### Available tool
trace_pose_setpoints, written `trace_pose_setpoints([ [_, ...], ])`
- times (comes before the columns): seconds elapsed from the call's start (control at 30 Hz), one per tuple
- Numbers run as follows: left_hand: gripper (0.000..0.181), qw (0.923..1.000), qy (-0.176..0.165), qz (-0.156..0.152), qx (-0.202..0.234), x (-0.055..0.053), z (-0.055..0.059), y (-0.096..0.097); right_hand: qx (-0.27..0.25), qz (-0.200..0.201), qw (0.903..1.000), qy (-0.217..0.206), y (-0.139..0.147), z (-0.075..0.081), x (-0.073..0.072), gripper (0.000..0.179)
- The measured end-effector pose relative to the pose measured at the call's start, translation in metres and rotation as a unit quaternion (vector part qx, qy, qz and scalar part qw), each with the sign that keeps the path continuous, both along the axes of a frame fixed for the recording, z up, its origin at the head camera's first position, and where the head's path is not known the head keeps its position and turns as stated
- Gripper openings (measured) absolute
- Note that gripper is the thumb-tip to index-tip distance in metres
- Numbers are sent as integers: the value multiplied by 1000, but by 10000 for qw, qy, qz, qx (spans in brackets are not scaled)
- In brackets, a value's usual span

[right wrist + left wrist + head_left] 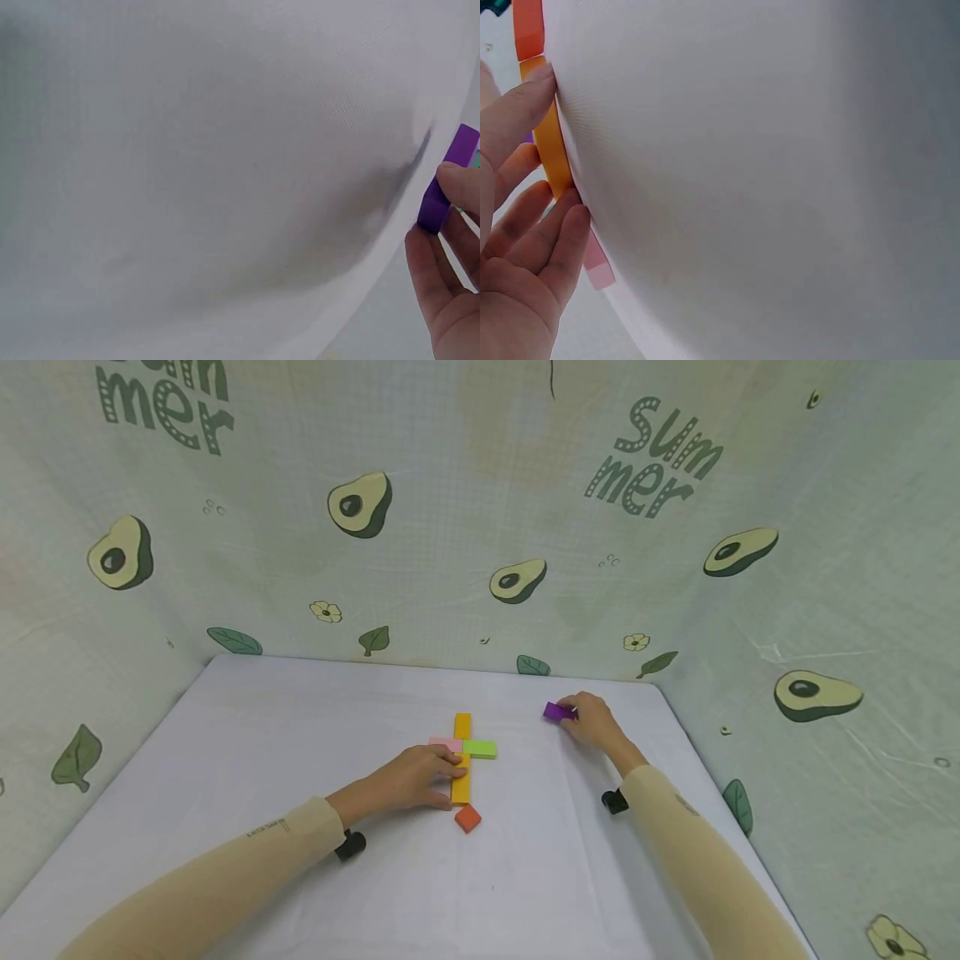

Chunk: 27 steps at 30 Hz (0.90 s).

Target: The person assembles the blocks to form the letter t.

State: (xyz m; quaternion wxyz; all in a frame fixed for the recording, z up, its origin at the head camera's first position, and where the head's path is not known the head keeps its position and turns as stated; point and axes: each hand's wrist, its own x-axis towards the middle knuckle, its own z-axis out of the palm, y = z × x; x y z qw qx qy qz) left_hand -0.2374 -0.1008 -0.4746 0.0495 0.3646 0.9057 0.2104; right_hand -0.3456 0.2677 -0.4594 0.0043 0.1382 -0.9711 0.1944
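My left hand [415, 777] is at the longer lower yellow block [461, 781], thumb near one end and fingertips near the other. Pink block [447, 744] and light green block [480, 749] lie side by side just above it, with another yellow block [462, 725] beyond them. Below the long yellow block sits an orange-red block [468, 818], turned cornerwise. Over to the right, my right hand [594, 722] pinches a purple block [555, 712] between thumb and fingers; the right wrist view shows the purple block [457, 154] tilted, close over the cloth.
A white cloth [360, 710] covers the table. Behind and on both sides hang pale curtains [450, 527] printed with avocados and leaves. Each wrist carries a small black camera, the left camera [350, 845] close to the table surface and the right camera [615, 801] likewise.
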Motion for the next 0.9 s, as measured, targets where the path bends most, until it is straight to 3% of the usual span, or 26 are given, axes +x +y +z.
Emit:
trace_pose_setpoints([
  [0.6, 62, 9998, 168, -92, -59, -2, -2, -1, -41, 522, 9983, 246, -10, 13, 52, 35],
  [0.9, 61, 10000, -33, 36, 4, -1, -2, 0, -66, 753, 9966, 336, -14, 11, 78, 37],
])
